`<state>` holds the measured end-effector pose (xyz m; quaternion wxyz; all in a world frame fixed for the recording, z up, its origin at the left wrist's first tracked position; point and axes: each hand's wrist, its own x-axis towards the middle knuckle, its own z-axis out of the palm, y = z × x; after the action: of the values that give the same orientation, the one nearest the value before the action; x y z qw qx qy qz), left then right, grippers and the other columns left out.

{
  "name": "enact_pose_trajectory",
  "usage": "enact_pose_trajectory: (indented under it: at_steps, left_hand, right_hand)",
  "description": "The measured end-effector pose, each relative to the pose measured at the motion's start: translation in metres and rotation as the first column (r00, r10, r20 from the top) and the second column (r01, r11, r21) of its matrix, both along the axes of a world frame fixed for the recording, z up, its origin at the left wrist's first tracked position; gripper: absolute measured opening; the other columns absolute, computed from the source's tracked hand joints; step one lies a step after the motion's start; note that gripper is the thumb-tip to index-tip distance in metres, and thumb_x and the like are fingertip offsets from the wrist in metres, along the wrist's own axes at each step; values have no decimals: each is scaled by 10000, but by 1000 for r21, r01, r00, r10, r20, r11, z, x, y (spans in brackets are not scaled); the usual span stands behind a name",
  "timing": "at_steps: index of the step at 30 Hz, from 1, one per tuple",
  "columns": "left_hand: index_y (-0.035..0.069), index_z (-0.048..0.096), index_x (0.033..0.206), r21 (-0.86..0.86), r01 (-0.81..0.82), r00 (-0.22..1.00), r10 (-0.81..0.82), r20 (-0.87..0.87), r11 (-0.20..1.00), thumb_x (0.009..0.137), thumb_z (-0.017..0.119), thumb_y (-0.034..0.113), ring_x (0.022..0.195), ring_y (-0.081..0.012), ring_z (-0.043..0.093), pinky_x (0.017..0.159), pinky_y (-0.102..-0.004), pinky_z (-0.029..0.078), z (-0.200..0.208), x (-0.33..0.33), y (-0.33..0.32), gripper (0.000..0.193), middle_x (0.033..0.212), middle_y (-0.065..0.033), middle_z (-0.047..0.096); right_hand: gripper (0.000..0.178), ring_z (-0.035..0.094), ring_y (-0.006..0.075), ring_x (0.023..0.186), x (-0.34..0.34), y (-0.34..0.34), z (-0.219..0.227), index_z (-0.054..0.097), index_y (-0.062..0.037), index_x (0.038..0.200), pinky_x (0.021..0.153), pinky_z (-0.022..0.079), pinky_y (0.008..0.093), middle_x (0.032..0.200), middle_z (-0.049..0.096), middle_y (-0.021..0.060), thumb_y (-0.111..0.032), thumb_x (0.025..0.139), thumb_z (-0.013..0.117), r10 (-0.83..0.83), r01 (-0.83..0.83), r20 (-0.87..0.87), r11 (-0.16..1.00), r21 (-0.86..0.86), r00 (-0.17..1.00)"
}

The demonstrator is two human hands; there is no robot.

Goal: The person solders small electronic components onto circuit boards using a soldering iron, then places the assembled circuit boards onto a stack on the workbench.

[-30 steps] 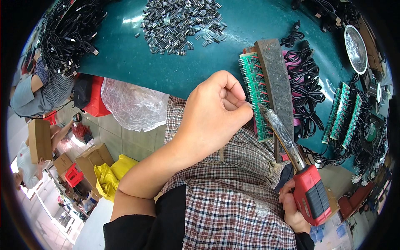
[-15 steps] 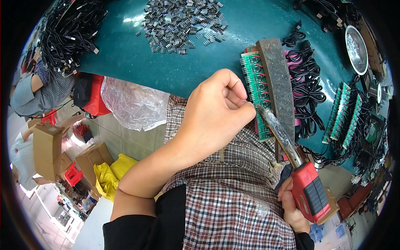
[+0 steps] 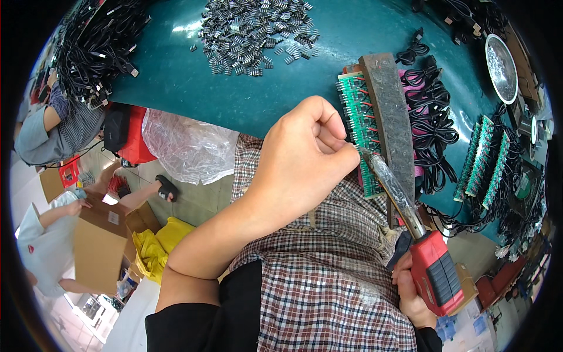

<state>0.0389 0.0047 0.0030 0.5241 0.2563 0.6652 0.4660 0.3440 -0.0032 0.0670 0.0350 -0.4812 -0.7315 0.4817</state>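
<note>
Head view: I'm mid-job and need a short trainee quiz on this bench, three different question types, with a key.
1. Which hand grips the red-handled soldering iron?
2. True or false: the dark grey bar lies between the green circuit-board strip and the bundled black cables.
3. Fill in the colour: the heap of small pronged parts lies on a ____ tabletop.

Key:
1. The right hand.
2. True.
3. Blue-green.

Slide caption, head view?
Right hand holds a soldering iron, its tip close to green boards by the left hand.
</note>
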Motion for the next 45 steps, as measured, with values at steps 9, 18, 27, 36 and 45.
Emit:
enact_pose_trajectory:
  at_steps: [9,18,27,36,45]
  left_hand:
    - [49,502,895,10,-5,1000,5,-10,1000,834,705,-70,697,-24,593,601,-185,463,-3,0,-2,243,803,-10,629]
    - [53,501,890,1,-5,1000,5,-1,1000,835,711,-59,693,-28,594,594,-187,458,-1,0,0,244,799,-15,631]
    - [53,499,888,15,-8,1000,8,-15,1000,830,715,-59,689,-29,593,599,-189,464,-2,-1,-2,251,801,-16,630]
    - [51,499,892,16,-4,1000,4,-17,1000,829,714,-61,693,-26,591,601,-184,464,-3,1,-1,251,806,-15,632]
    - [50,502,888,17,-6,1000,7,-29,1000,826,718,-58,695,-24,589,604,-187,468,-2,-2,-2,249,811,-16,635]
  right_hand:
    - [212,649,309,617,-4,-2,1,692,-46,902,579,536,372,778,646,120,-139,717,740,-99,102,40,991,-88,994]
    - [283,667,324,664,8,-5,-3,710,-43,942,610,552,379,836,662,137,-153,688,769,50,-59,108,994,89,993]
    - [313,668,326,671,16,-22,-9,703,-21,949,615,556,391,838,659,144,-100,651,756,-99,92,86,992,89,991]
    - [332,671,326,669,18,-16,-10,699,-20,959,604,549,388,854,671,141,-88,641,765,91,-135,197,965,226,976]
    - [272,639,304,600,10,-13,-3,692,-26,879,560,523,383,757,634,112,-65,615,748,41,-68,175,986,154,984]
